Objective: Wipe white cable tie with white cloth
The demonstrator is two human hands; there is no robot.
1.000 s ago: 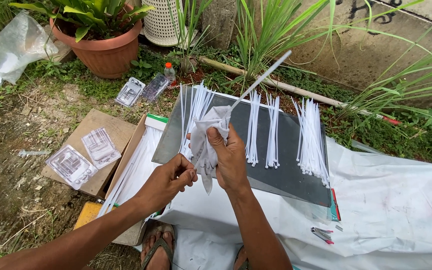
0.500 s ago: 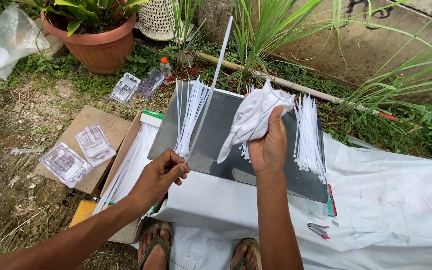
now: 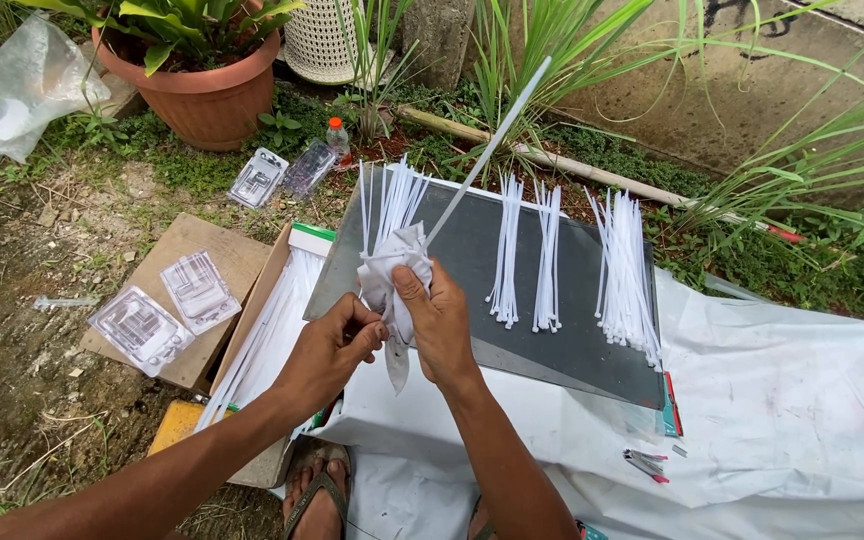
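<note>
At far left, blister packs (image 3: 167, 310) lie on cardboard (image 3: 214, 262), with a box of strips (image 3: 274, 335) beside them. Centre frame, the left hand (image 3: 330, 350) pinches the strip's (image 3: 487, 152) lower end. The right hand (image 3: 439, 320) clenches a white cloth (image 3: 392, 265) around it; the strip rises toward upper centre. To the right, 4 strip bundles (image 3: 624, 268) rest on a grey board (image 3: 572, 330).

Right hand (image 3: 439, 325) with white cloth (image 3: 392, 270) back down from over dark board (image 3: 552, 330) to board's near-left edge. Left hand (image 3: 330, 350) now meets it, pinching. White strip (image 3: 487, 150) tilts right again.
</note>
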